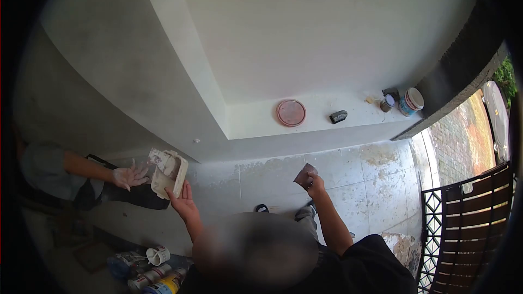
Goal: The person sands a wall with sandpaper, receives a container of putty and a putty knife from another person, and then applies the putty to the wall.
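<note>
My left hand (185, 204) grips the near edge of an open, cream-coloured clamshell food box (168, 177). Its inside has hollows, and the far flap carries reddish print or stains. Held out to the right over the floor, my right hand (312, 184) has its fingers around a flat, dark brown piece of sandpaper (303, 176). Another person's hand (129, 177), whitened with dust and spread open, is just left of the box, apart from it.
On the white ledge are a round reddish lid (291, 113), a dark block (338, 116), a small can (387, 103) and a white bucket (412, 101). Several paint containers (155, 280) and a white cup (158, 255) stand lower left. A slatted gate (474, 223) is at right.
</note>
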Available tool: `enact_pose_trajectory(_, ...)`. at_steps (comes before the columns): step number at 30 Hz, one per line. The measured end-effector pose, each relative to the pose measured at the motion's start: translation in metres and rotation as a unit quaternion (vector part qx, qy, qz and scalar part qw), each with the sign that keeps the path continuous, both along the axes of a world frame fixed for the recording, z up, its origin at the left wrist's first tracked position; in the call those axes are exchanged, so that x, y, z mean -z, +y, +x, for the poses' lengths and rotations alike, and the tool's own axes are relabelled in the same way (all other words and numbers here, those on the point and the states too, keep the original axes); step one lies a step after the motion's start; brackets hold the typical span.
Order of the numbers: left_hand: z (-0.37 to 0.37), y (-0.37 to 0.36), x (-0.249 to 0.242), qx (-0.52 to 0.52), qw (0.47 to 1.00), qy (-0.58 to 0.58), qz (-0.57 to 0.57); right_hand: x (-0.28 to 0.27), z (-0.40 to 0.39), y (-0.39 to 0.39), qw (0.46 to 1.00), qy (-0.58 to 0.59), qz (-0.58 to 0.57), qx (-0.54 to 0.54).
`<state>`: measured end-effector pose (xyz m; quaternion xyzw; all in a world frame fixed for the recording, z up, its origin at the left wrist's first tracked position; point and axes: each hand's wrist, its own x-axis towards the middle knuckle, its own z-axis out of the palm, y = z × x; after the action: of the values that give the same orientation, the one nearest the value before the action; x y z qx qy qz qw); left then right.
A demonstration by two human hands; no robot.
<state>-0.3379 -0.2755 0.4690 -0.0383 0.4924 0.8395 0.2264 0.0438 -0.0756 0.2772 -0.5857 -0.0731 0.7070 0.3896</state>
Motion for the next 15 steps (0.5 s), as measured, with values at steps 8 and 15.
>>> enact_pose_trajectory(8, 0.065, -0.015, -0.068, 0.024, 0.999, 0.019, 0.023, -0.082, -0.235, -0.021, 0.922, 0.116, 0.126, -0.348)
enact_pose_trajectory(15, 0.102, -0.003, -0.152, 0.096, 0.994, 0.06, -0.004, -0.122, -0.385, -0.109, 0.705, 0.495, 0.252, -0.44)
